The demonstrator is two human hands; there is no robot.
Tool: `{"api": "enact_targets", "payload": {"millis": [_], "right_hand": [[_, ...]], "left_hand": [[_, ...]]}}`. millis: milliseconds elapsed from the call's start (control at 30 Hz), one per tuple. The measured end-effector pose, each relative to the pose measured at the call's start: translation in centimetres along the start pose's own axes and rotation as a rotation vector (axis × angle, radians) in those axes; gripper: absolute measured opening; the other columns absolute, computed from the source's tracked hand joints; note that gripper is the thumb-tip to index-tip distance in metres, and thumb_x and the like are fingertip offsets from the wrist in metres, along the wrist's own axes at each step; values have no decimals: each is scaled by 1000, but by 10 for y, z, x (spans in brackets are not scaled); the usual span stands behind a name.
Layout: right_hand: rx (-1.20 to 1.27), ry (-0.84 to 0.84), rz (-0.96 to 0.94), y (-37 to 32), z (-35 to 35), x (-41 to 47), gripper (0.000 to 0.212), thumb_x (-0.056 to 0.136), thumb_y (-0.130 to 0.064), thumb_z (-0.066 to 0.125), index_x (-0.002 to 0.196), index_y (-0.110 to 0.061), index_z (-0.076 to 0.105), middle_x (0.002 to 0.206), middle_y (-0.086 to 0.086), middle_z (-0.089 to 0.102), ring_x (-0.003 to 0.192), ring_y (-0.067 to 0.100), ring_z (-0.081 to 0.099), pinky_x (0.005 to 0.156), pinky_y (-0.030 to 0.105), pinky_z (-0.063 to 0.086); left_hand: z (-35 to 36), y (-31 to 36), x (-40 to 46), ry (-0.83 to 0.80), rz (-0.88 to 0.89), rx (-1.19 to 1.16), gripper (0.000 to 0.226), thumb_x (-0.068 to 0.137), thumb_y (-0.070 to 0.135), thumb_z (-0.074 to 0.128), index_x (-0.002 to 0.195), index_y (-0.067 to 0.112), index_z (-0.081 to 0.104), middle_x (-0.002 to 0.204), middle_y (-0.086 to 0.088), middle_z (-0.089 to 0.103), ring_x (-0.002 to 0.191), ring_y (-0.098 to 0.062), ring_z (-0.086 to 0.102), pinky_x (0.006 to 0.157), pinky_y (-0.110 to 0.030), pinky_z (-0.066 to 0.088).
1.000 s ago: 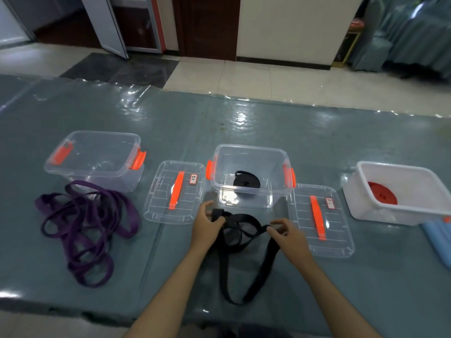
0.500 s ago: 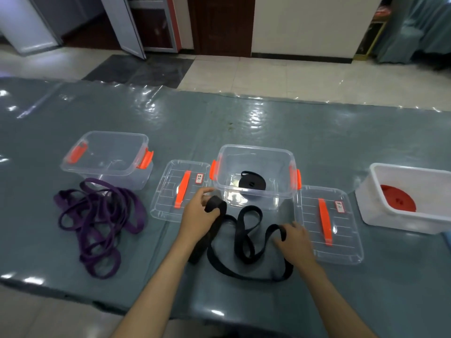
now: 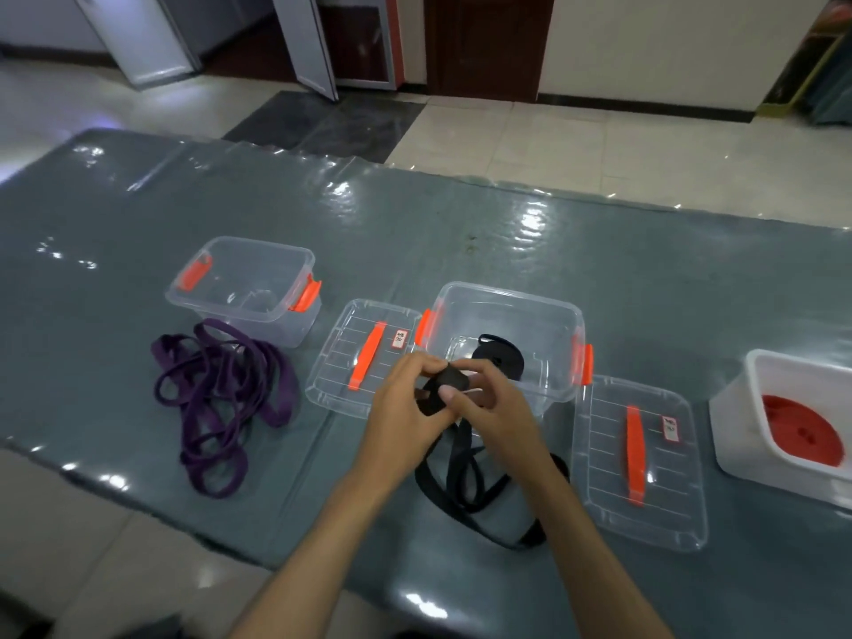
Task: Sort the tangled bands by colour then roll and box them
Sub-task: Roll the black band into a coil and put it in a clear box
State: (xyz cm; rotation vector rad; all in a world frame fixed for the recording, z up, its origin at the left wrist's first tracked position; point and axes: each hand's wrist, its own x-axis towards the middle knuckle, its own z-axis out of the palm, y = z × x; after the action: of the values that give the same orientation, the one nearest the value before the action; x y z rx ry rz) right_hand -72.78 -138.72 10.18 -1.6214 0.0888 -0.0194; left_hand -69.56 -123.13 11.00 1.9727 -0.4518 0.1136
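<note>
a small roll of the black band (image 3: 445, 385) is pinched between the left hand (image 3: 405, 408) and right hand (image 3: 495, 403), just near of the middle clear box (image 3: 507, 311); its loose tail lies looped on the bench (image 3: 645, 279).

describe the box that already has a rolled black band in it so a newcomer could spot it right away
On the grey-green table, find the row of plastic boxes. It is the middle clear box, just beyond both hands, with a loose lid on either side. Only it holds a black roll; the left clear box looks empty, and the white box holds red.
</note>
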Motion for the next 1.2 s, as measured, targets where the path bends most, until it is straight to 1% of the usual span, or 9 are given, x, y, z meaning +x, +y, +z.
{"api": "enact_targets", "payload": {"millis": [133,267,433,533,667,767,867,1067,1200], "right_hand": [[-50,10,-137,-24,-4,14,32,96,1,72,122,-17,69,111,-1,77,104,22,75,92,41,61],[-100,-77,-245,-57,-16,26,35,92,-8,78,119,-31,73,114,-6,77,111,18,73,96,38,61],[-200,23,-313,-89,-16,38,34,83,-30,86,105,-54,76,107,-9,62,96,12,63,83,26,53],[-202,25,-311,-104,-9,47,34,87,-18,84,110,-43,78,100,21,67,86,35,62,82,38,54],[-124,-7,-282,-121,7,50,33,91,1,77,113,-23,76,99,7,77,83,20,74,77,26,61],[-72,37,-235,-126,16,53,32,91,6,73,116,-14,74,109,18,76,100,38,75,84,36,65],[-34,81,-212,-128,27,52,35,94,-1,74,125,-15,73,111,14,76,107,38,74,89,44,65],[16,225,-131,-130,39,45,31,95,-42,71,122,-29,78,113,5,78,100,20,76,78,34,64],[143,267,-80,-128,29,39,26,96,-12,75,119,-23,79,104,20,78,91,27,77,80,32,63]], "left_hand": [[-11,4,4,12,159,107,45,85,23,85,123,28,60,130,19,60,126,-10,60,105,-20,46],[-30,13,16,17,-54,-197,58,85,22,86,130,37,53,121,6,74,120,-15,70,107,-32,52],[-47,26,38,-47,-39,-429,21,87,21,84,104,27,72,111,0,80,108,-19,77,101,-44,60],[-53,31,52,-96,-53,-555,27,90,8,77,88,34,68,107,-3,80,105,-19,76,94,-35,60],[-72,25,73,-292,-69,-733,22,99,-5,66,99,12,51,118,-19,77,114,-30,75,93,-30,59],[-90,15,87,-418,-46,-800,24,98,-7,68,101,12,53,121,-20,75,117,-32,73,94,-30,58],[-98,7,97,-389,11,-776,29,91,-6,76,96,18,63,112,-10,79,110,-26,76,90,-29,59],[-97,-4,106,-259,257,-527,30,82,14,89,104,28,74,114,11,77,104,-19,77,93,-32,61],[-95,-3,107,-206,435,-365,22,86,2,85,105,7,74,125,0,74,113,-17,73,94,-35,61]]}}
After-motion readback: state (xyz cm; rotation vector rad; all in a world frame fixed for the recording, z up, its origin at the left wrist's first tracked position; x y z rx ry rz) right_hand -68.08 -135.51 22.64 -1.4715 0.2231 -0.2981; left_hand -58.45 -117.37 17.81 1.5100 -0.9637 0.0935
